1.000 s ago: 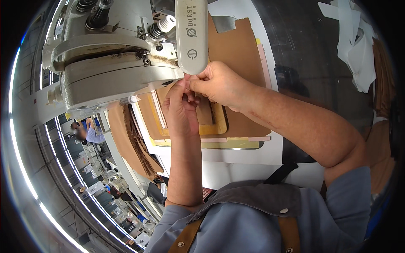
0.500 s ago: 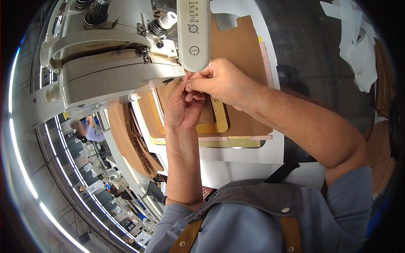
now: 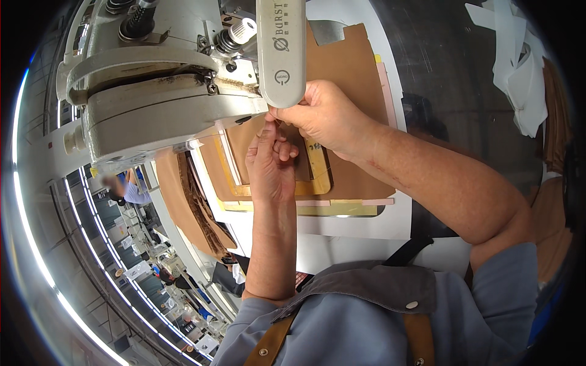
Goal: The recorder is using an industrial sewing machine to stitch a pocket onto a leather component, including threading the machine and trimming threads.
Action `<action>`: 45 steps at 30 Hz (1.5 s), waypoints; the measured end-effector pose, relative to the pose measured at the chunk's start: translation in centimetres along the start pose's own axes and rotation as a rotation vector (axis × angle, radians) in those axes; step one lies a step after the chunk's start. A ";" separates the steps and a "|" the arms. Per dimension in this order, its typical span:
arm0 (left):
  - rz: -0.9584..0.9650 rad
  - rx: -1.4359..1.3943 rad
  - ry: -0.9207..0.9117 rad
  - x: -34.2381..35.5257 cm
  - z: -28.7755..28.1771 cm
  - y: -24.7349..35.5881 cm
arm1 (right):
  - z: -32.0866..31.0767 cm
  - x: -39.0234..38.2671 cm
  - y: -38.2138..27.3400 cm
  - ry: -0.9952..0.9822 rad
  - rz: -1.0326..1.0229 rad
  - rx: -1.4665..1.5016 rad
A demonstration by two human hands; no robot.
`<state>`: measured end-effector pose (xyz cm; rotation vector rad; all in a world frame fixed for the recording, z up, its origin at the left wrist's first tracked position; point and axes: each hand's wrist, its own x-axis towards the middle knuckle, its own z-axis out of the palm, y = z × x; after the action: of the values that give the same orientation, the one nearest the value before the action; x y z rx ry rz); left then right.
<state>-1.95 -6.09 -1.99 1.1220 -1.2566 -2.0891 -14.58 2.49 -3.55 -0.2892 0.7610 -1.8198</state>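
My left hand is below the head of a white sewing machine, its thumb and forefinger raised together and the other fingers curled. Close above it, my right hand pinches at the lower end of the machine's rounded white panel, which partly covers its fingers. The fingertips of both hands nearly meet. Whatever they hold is too small or hidden to make out. Beneath the hands lies a brown sheet with a yellow frame on it.
White backing extends past the brown sheet. Stacked brown pieces lie left of the work. At the far right are white scraps and brown folded material on the dark table. Another person is in the left background.
My left hand has moved slightly down and to the right, its fingers drawing a little away from my right hand. The right hand stays almost in place, still pinched.
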 end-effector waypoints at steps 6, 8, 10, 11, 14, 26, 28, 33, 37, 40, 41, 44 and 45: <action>0.037 0.077 -0.033 -1.5 1.0 0.7 | 0.0 -0.1 0.2 -0.041 -0.019 0.004; 0.055 0.041 -0.040 -1.6 1.2 0.9 | 0.2 0.0 0.1 -0.042 -0.014 0.002; 0.041 0.046 -0.014 -1.8 1.7 1.0 | 0.2 0.2 0.2 -0.008 -0.080 -0.035; 0.041 0.046 -0.014 -1.8 1.7 1.0 | 0.1 0.2 0.2 -0.008 -0.081 -0.035; 0.037 0.037 -0.007 -1.8 1.5 1.1 | 0.0 0.1 -0.1 -0.036 -0.009 -0.020; 0.030 0.057 0.010 -2.2 1.7 1.3 | 0.4 0.2 0.0 0.059 -0.025 0.020; 0.037 0.068 0.015 -2.2 1.7 1.3 | 0.3 0.2 0.0 0.071 -0.028 -0.018; 0.058 0.080 0.049 -2.3 2.3 1.1 | 0.2 0.3 0.0 0.124 -0.024 -0.052; 0.125 0.210 -0.022 -2.0 1.6 0.7 | 0.2 0.5 0.5 0.127 -0.048 0.008; 0.153 0.391 0.046 -1.8 2.3 0.4 | 0.1 0.5 0.6 0.168 -0.027 -0.026; 0.153 0.391 0.045 -1.7 2.3 0.4 | 0.0 0.5 0.5 0.169 -0.028 -0.026; 0.158 0.339 0.056 -1.5 2.0 0.7 | -0.3 0.6 0.1 0.202 -0.052 -0.186; 0.164 0.314 0.039 -1.4 1.9 0.8 | -0.5 0.7 -0.2 0.178 -0.062 -0.271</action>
<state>-2.74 -4.50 -0.28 1.1376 -1.6389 -1.7834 -15.31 2.08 -3.91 -0.3325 1.1387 -1.8171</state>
